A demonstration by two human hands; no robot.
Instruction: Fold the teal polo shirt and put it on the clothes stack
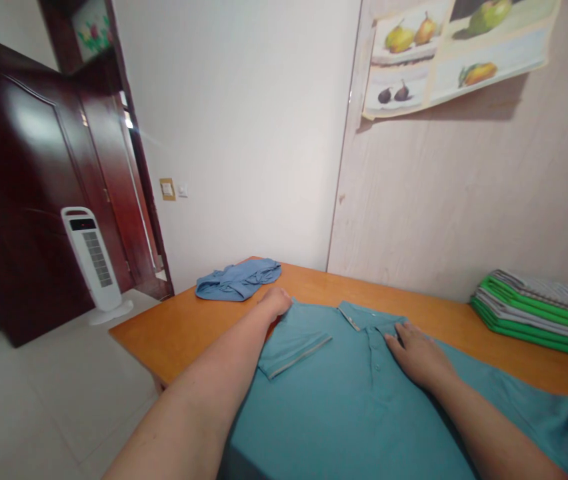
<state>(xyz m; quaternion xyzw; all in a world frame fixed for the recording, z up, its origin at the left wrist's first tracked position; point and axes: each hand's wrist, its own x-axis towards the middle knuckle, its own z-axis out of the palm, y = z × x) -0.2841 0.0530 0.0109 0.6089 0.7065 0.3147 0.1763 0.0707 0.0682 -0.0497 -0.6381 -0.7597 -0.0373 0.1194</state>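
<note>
Forearms reach out from the near edge of the table, both bare. The left hand stretches farthest, arm nearly straight, its fingers curled down onto the shoulder of the teal polo shirt where the sleeve is folded inward; whether it pinches the cloth or only presses it cannot be told. The right hand lies open and flat, palm down, fingers spread just right of the button placket, below the collar. The shirt lies front up across the near part of the table, its collar toward the far edge. A crumpled blue garment sits near the far left corner. A stack of folded green and grey shirts rests along the right side, against the wall.
</note>
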